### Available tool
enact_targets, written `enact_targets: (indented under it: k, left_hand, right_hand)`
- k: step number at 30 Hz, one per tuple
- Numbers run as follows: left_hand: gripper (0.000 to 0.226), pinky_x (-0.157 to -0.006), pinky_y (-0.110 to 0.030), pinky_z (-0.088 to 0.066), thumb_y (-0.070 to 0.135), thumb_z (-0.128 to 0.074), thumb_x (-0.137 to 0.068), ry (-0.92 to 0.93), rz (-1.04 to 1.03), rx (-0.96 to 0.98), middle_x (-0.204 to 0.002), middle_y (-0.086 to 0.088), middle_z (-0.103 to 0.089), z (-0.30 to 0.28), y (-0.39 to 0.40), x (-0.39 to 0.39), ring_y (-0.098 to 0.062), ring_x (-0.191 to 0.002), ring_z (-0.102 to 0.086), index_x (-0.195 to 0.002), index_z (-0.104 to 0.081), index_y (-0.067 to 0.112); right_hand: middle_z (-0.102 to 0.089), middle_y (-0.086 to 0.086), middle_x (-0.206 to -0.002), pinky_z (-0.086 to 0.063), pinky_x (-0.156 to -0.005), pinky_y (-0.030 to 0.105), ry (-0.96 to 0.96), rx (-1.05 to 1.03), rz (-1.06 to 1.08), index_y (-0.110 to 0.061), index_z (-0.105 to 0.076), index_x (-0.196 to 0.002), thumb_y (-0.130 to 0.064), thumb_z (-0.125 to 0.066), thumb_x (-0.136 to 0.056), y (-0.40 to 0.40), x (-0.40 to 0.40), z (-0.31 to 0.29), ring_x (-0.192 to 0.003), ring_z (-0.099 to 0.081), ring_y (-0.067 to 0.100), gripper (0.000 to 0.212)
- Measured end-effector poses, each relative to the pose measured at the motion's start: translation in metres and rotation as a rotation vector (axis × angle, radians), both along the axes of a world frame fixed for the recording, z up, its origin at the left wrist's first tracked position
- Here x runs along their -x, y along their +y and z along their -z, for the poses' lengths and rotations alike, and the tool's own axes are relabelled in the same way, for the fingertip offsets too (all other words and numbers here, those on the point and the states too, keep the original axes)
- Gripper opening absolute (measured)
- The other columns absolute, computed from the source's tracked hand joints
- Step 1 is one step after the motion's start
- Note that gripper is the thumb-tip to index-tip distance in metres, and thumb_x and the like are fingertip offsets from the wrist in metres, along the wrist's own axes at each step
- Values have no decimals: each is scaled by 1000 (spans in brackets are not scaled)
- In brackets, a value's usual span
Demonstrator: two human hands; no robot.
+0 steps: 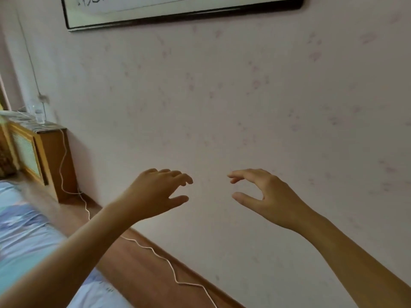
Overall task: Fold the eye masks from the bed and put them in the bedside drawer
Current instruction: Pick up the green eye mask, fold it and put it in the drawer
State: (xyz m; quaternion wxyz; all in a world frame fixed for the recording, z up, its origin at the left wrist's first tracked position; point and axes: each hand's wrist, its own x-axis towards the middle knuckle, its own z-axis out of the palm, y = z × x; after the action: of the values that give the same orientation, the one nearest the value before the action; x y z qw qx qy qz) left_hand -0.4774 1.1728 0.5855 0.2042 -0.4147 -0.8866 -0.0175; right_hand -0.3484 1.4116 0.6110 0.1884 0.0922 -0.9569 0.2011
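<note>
Both bare hands, left [155,192] and right [264,194], hang loosely curled, empty, before speckled wall [244,96].

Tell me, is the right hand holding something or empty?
Empty. The right hand is raised before the wall, fingers curled and apart from the thumb, nothing between them.

Wall [244,96]: pale pink, faint scattered mauve floral print. Picture frame [184,17]: black border, white inside. Bedside cabinet [51,161]: orange-brown wood, pale green panel. Bed sheet [24,236]: light blue with lilac patches. Cord [169,265]: white. Headboard ledge [138,270]: reddish-brown wood.
</note>
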Motion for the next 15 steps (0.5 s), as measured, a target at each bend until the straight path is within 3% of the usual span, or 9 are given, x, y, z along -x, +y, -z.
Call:
enact_targets:
  k: [8,15]
  left_hand:
    - [46,-95,-26,-41,56,-44,-90,-34,-209,-20,-128,22,-55,7,68,101,0,-115,-53,-132,-42,39]
    - [46,-95,-25,-40,55,-47,-89,-94,-460,-50,-129,20,-55,12,55,166,0,-113,-54,-133,-43,40]
  right_hand:
    - [-56,-31,-115,-30,-87,3,-37,-50,-200,-44,-50,-124,-43,-57,-89,92,146,2,-115,-40,-15,36]
    - [-57,-28,-117,-30,-88,2,-74,-100,-427,-42,-50,-127,-41,-57,-90,100,283,10,-115,-44,-11,38]
